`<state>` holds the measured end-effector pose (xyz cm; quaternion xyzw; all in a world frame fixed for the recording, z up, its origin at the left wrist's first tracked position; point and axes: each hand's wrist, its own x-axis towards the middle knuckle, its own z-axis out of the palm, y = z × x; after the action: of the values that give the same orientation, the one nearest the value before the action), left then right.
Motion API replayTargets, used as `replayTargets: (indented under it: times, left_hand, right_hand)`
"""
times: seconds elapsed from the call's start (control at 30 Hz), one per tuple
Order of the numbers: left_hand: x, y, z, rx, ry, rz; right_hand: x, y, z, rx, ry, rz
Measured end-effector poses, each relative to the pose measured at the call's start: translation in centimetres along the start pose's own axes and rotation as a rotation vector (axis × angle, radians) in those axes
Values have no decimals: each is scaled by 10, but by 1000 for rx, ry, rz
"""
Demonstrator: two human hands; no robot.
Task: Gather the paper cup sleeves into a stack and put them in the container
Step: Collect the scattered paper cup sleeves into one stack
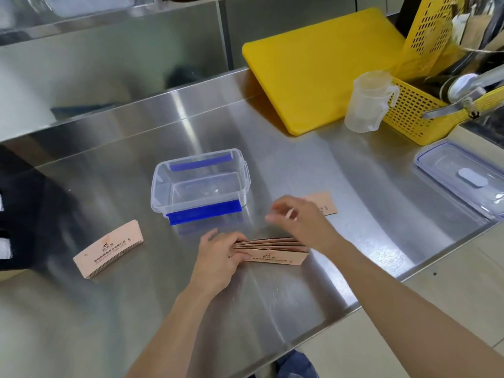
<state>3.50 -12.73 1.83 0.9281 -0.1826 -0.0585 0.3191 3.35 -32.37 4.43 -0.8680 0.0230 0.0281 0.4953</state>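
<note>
A fanned stack of pink paper cup sleeves lies on the steel counter in front of me. My left hand presses on its left end, fingers over the sleeves. My right hand hovers just above the stack's right side with fingers apart and nothing in it. A second small pile of sleeves lies to the left. One more sleeve sits behind my right hand, partly hidden. The clear plastic container with blue clips stands open and empty behind the stack.
The container's clear lid lies at the right. A yellow cutting board, a clear measuring jug and a yellow basket stand at the back right. A black object sits at the left edge. The counter's front edge runs diagonally at right.
</note>
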Motion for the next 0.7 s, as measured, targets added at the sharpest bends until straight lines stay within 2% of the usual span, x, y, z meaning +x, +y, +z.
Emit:
replayTargets:
  times: [0.07,0.13,0.2,0.3,0.43,0.5,0.57,0.63,0.7]
  left_hand:
    - [1,0,1,13,15,-6]
    - [3,0,0,24,31,-33]
    - [5,0,0,23,62,-62]
    - [7,3,-1,-9,85,-118]
    - [6,14,-4,-101,83,-189]
    - [5,16,-4,-151,83,-212]
    - [5,16,-2,-194,89,-216]
    - [7,13,0,-207,93,-211]
    - [8,11,2,-211,120,-226]
  right_hand:
    - [20,19,-20,-156,161,48]
    - [34,42,-36,-459,112,133]
    - [43,62,-47,-638,7,237]
    - [53,75,-57,-675,-70,298]
    - [60,69,-61,-749,-137,275]
    - [62,65,-62,-645,-163,271]
    - [61,60,-60,-356,-201,247]
    - [56,48,-53,-128,-227,153]
    - [50,34,-40,-9,-260,63]
